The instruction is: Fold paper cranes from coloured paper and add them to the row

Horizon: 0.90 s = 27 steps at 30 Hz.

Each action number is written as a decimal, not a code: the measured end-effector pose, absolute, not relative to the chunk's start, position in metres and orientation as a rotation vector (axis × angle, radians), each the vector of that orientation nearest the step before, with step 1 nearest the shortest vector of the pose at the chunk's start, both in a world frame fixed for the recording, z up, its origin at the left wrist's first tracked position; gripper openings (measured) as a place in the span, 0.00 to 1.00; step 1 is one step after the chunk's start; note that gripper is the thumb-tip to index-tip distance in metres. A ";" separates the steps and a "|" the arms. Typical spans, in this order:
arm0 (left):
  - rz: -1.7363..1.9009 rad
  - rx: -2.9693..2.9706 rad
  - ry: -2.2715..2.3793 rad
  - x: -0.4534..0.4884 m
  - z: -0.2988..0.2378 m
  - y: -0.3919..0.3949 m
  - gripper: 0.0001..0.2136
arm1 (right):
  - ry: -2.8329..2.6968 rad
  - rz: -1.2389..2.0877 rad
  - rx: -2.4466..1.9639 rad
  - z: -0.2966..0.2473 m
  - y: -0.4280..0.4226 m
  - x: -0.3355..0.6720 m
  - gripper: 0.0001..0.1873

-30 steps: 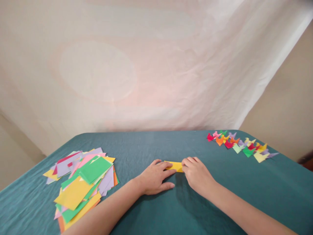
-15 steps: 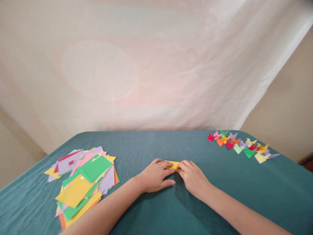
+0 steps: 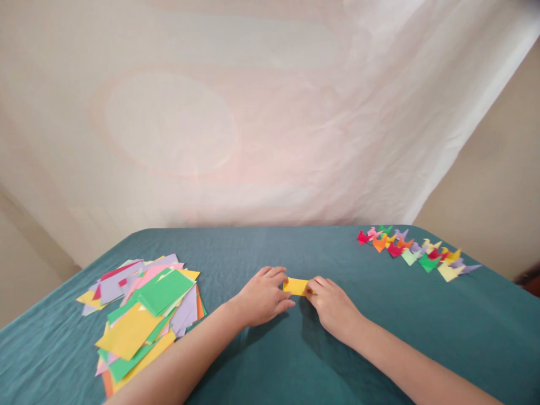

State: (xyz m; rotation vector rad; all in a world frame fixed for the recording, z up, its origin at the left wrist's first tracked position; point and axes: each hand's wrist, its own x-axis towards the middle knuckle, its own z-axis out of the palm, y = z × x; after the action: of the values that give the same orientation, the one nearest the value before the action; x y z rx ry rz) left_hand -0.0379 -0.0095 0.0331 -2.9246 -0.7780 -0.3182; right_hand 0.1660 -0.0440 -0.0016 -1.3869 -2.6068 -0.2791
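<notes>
We see yellow paper below centre, plain teal cloth, green, yellow and lilac sheets lower left, multicoloured paper birds at right.

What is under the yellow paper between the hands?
Teal cloth shows around the yellow paper; whatever lies directly beneath is covered. The right hand hides the paper's right end.

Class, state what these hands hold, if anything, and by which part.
The right hand pinches the yellow rectangular paper strip by its right end; whether the left hand grips its left end is unclear.
</notes>
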 end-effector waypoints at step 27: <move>-0.194 -3.057 -0.807 -0.044 0.038 -0.008 0.18 | -2.694 -0.219 -1.618 0.010 -0.047 0.167 0.14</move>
State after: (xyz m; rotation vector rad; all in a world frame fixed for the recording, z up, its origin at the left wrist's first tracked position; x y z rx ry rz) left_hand -0.0441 -0.0076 0.0379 -3.0575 -0.8073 -0.1937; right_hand 0.1673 -0.0474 0.0102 -1.6182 -2.6942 -0.2192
